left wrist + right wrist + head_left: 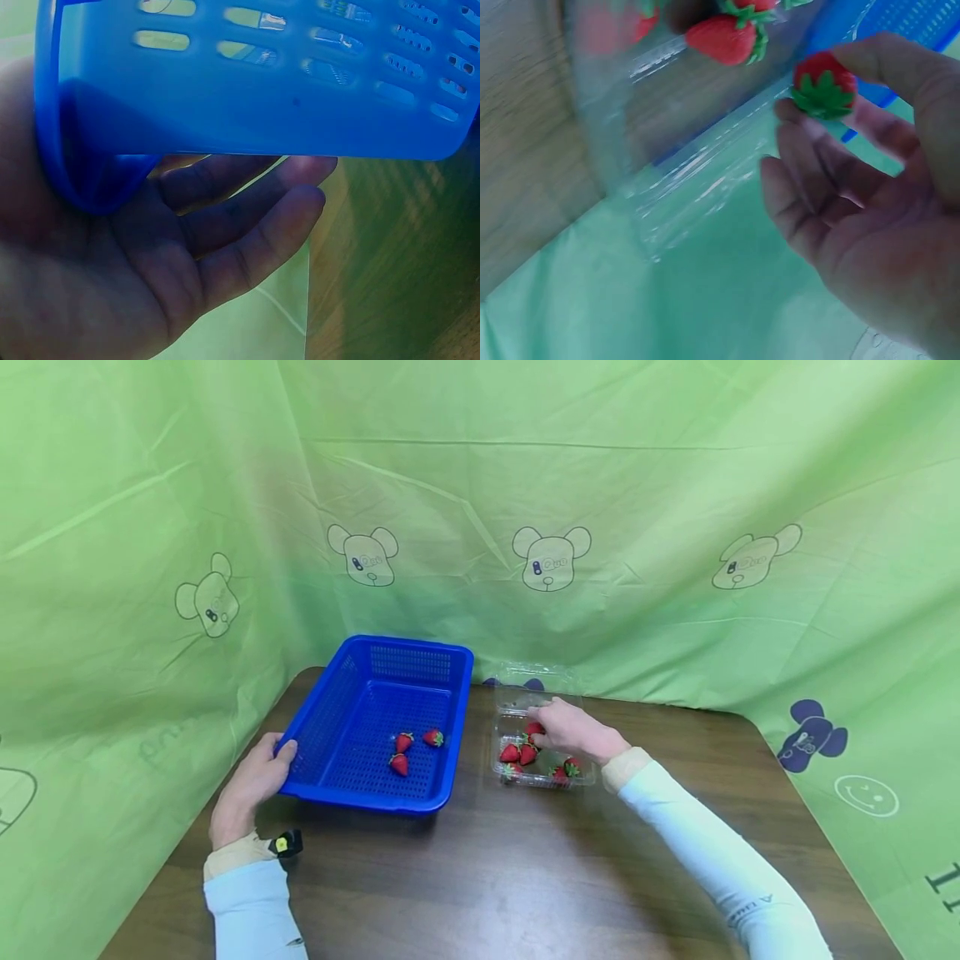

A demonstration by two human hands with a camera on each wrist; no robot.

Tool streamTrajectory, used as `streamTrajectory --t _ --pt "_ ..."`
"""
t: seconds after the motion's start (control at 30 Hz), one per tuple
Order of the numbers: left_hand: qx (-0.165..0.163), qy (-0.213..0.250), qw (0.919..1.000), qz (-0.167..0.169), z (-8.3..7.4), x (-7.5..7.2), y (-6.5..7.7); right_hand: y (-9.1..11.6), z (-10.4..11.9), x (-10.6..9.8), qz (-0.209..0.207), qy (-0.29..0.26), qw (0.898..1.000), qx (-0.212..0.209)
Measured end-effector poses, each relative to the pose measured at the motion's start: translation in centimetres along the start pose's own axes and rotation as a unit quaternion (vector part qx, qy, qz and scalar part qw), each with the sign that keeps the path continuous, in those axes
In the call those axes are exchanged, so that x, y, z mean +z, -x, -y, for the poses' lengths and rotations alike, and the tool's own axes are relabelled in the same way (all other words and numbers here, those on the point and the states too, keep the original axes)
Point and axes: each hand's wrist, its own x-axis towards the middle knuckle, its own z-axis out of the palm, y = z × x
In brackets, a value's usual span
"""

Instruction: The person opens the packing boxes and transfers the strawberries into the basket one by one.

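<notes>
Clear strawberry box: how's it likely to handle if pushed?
The clear box is probably light and a bit flexible: its walls look thin and see-through. Its open lid may wobble, as it extends behind the box. Loose strawberries inside could roll, having bare space around them.

The basket (pixel 375 710) is blue, patterned with rows of small slots. The strawberries (pixel 399 765) are red with green leaves (pixel 823 97); the box (pixel 534 778) is colourless and see-through. Brown wood grain streaks the table (pixel 487 877). The cloth (pixel 450 493) is light green, printed with outlined bear heads (pixel 368 556) (one at the right is dark purple, above a white smiley (pixel 866 796)). Both sleeves (pixel 697 827) are pale blue, with beige cuffs (pixel 628 768).
</notes>
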Motion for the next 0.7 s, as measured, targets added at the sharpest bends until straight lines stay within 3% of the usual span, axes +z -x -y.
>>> streamTrajectory --t 0.23,0.43,0.7 --pt "-0.003 -0.007 1.0 -0.001 0.2 0.0 0.0 -1.3 1.6 -0.6 -0.099 0.015 0.994 -0.049" --pt "-0.004 -0.008 1.0 0.003 0.3 0.1 -0.2 -2.3 3.0 -1.3 -0.128 -0.033 0.99 -0.04" --pt "-0.009 -0.014 0.9999 0.004 0.3 0.0 -0.3 -4.7 5.9 -2.2 -0.15 -0.072 0.984 -0.065"
